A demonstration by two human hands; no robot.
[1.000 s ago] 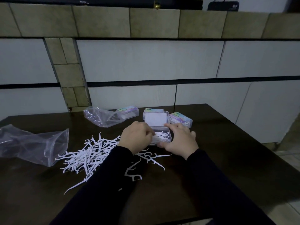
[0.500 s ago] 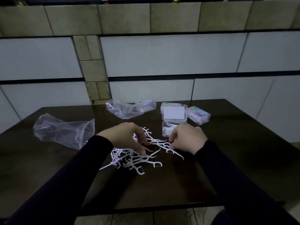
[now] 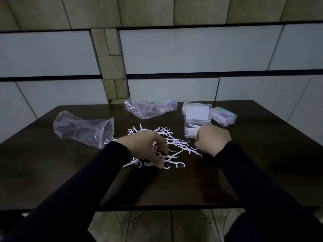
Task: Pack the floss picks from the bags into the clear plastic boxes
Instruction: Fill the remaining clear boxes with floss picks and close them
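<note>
The job looks somewhere in the middle. A loose heap of white floss picks (image 3: 167, 145) lies spread on the dark table (image 3: 174, 189), right in front of the person, so most of this batch is not packed yet. The open clear box (image 3: 190, 131) sits just beyond the right hand, its lid (image 3: 198, 112) tipped back, and only a thin layer of picks shows inside; it has plenty of room left, I'd say.

Behind the lid and to its right, two closed boxes with coloured labels (image 3: 224, 116) stand at the far edge, and the right one seems already filled. Another labelled box (image 3: 167, 106) lies partly inside the crumpled bag (image 3: 139, 109) at the back; I cannot tell whether it is full. The bigger bag (image 3: 83, 130) on the left lies on its side, mouth toward the heap, and looks emptied.

The left hand (image 3: 146, 147) is down on the heap, fingers curled over it, the grip closing on a few picks near the front edge. The right hand (image 3: 212, 140) hovers beside the open box with its fingers curled inward; whether it pinches a pick I cannot tell, since the fingertips are turned away from me
</note>
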